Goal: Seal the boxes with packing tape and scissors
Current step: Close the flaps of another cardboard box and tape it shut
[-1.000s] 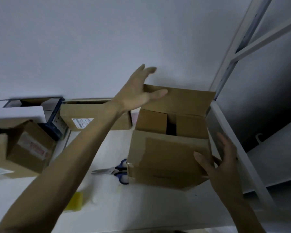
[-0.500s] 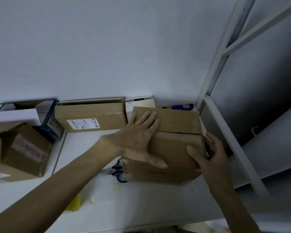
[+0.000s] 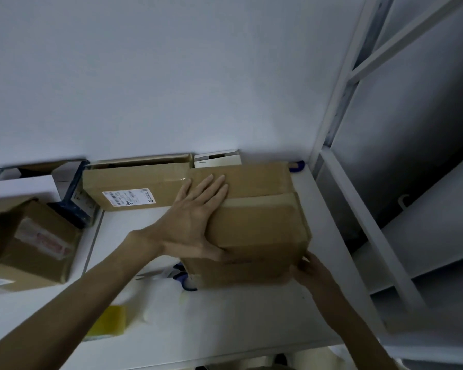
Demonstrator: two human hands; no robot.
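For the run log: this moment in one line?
left hand presses box flaps down | right hand holds box corner | scissors beside box

Centre box (image 3: 254, 225): matt brown cardboard, smooth tape strip across top. Table (image 3: 225, 316): smooth white, matt. Rack frame (image 3: 358, 222), right of frame: white-painted metal.

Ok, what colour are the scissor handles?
Blue; the scissor handles poke out left of the box, clearest in head view.

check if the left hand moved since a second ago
Yes. The left hand dropped from the raised flap, up against the wall, to lie flat on the box top beside the labelled box.
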